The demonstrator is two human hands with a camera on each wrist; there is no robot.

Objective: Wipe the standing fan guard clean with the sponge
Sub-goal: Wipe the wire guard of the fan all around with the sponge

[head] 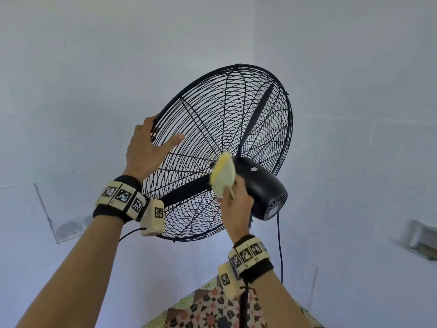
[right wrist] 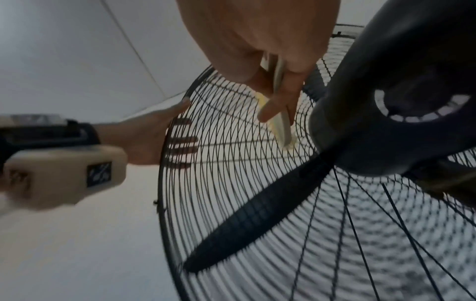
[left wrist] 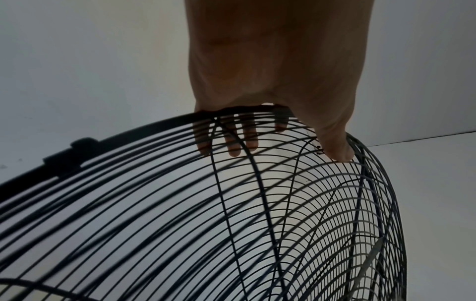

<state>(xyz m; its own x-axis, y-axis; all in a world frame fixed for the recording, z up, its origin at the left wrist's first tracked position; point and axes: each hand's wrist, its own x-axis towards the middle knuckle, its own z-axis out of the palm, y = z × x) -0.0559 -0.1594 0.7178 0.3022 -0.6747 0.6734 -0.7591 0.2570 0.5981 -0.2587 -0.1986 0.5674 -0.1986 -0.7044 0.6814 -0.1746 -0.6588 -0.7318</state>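
Two hands are busy: your left hand [head: 144, 150] holds the rim of the fan guard [head: 236, 110], fingers curled over it, while your right hand [head: 236, 202] pinches the sponge [head: 223, 175] against its wires.

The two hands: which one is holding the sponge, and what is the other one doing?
The right hand holds the yellow sponge against the fan guard near the motor housing. The left hand holds no sponge; it grips the guard's rim.
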